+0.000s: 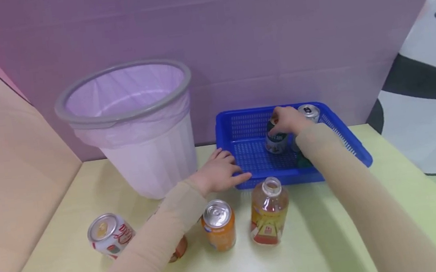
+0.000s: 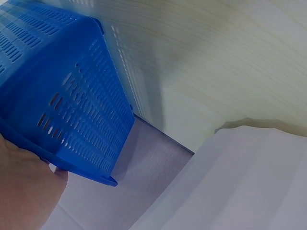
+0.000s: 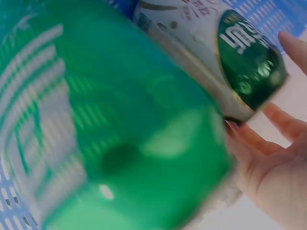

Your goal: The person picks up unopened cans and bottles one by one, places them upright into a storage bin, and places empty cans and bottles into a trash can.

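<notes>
My right hand (image 1: 289, 119) grips the upper end of a green-and-white drink can (image 1: 276, 142) inside the blue basket (image 1: 223, 129). In the right wrist view the can (image 3: 216, 52) shows a dark green label, with fingers around its green end. A green bottle (image 3: 144, 139) with white lettering lies close beside it, mostly behind my right forearm in the head view. A silver-topped can (image 1: 309, 111) stands behind my right hand. My left hand (image 1: 220, 171) rests at the basket's front left corner with its fingers spread; the left wrist view shows it at the rim (image 2: 72, 168).
A white bin (image 1: 156, 155) with a liner and grey rim stands left of the basket. In front are an orange can (image 1: 220, 231), an uncapped bottle (image 1: 269, 219) of amber drink and a tilted white-and-red can (image 1: 113, 235). My left arm partly covers a reddish-brown object (image 1: 180, 249).
</notes>
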`<state>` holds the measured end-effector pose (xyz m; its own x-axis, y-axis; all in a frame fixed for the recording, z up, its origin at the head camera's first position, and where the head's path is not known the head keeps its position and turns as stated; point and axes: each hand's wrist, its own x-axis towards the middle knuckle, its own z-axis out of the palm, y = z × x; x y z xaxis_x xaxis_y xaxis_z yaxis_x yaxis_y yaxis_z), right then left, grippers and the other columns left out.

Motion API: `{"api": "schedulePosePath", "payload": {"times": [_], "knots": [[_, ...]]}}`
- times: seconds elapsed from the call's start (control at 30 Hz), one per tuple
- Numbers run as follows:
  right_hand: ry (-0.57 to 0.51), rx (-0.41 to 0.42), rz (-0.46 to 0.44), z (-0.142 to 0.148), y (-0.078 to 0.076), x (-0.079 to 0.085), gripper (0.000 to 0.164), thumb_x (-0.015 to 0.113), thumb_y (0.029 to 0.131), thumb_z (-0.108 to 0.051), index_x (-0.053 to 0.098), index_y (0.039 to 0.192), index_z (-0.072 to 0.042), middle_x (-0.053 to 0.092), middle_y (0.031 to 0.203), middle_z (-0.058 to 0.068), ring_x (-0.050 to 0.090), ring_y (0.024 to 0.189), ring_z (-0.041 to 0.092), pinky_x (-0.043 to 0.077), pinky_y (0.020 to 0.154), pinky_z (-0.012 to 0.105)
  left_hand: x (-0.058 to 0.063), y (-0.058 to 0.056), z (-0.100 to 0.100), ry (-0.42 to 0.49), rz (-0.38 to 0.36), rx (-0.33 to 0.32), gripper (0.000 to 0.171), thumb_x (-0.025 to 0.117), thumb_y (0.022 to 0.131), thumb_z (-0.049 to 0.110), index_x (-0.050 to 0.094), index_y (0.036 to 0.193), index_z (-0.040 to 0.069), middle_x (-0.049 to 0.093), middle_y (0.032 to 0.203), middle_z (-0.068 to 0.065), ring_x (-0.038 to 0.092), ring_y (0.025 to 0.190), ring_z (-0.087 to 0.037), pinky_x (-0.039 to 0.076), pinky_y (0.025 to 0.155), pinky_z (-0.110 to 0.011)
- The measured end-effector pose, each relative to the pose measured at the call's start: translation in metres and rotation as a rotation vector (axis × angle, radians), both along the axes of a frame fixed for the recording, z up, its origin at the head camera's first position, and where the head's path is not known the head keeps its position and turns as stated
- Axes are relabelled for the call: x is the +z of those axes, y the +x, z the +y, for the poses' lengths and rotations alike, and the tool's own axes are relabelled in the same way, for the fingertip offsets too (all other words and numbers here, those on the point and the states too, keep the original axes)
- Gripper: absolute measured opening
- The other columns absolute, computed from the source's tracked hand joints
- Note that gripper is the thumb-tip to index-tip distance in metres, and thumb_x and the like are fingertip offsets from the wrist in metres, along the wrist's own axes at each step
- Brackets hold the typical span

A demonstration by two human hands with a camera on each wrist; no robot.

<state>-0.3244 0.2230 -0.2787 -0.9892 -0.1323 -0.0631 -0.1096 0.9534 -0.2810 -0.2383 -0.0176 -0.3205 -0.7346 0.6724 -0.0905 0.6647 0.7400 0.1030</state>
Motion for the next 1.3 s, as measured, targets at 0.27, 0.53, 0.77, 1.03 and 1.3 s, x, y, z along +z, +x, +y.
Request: {"api": "schedulePosePath", "payload": {"times": [0.27, 0.53, 0.77, 1.03, 1.3], "knots": [[-0.02, 0.013, -0.046, -0.001, 0.012, 0.031, 0.06, 0.058, 0.09, -0.025, 0.038, 0.138, 0.006, 0.041, 0.139, 0.029, 0.043, 0.124, 0.045, 0.041, 0.098, 0.057, 0.001, -0.001, -0.001, -0.01, 0.009, 0.008, 0.053, 0.035, 0.097, 0.057, 0.067, 0.119, 0.022, 0.057, 0.129, -0.005, 0.034, 0.135, -0.027, 0.009, 0.119, -0.048], [-0.058, 0.111, -0.019, -0.002, 0.046, 0.059, 0.049, 0.057, 0.091, -0.032, 0.054, 0.122, 0.006, 0.056, 0.122, 0.029, 0.054, 0.11, 0.042, 0.045, 0.091, 0.055, -0.001, 0.0, -0.001, -0.009, -0.005, 0.014, 0.054, 0.033, 0.097, 0.058, 0.066, 0.12, 0.022, 0.055, 0.132, -0.005, 0.032, 0.137, -0.027, 0.007, 0.119, -0.046], [-0.118, 0.177, -0.024, 0.0, 0.085, 0.05, 0.048, 0.057, 0.093, -0.034, 0.056, 0.124, 0.002, 0.061, 0.12, 0.023, 0.058, 0.109, 0.038, 0.048, 0.091, 0.054, 0.002, -0.001, -0.002, 0.0, 0.0, 0.011, 0.052, 0.035, 0.097, 0.055, 0.067, 0.12, 0.021, 0.054, 0.134, -0.009, 0.032, 0.137, -0.029, 0.007, 0.119, -0.049], [-0.267, 0.186, 0.078, 0.011, 0.117, 0.008, 0.035, 0.06, 0.093, -0.03, 0.062, 0.113, -0.001, 0.066, 0.11, 0.018, 0.062, 0.102, 0.033, 0.052, 0.087, 0.05, 0.003, 0.0, -0.002, -0.011, 0.015, 0.005, 0.052, 0.035, 0.097, 0.056, 0.067, 0.119, 0.021, 0.057, 0.128, -0.006, 0.035, 0.134, -0.028, 0.01, 0.119, -0.049], [-0.38, 0.093, 0.188, 0.021, 0.134, -0.029, 0.027, 0.06, 0.093, -0.023, 0.065, 0.106, 0.001, 0.068, 0.102, 0.017, 0.063, 0.095, 0.031, 0.053, 0.084, 0.048, 0.003, 0.002, -0.002, -0.008, 0.006, 0.016, 0.052, 0.035, 0.097, 0.056, 0.067, 0.119, 0.022, 0.056, 0.129, -0.006, 0.033, 0.135, -0.028, 0.008, 0.119, -0.048]]}}
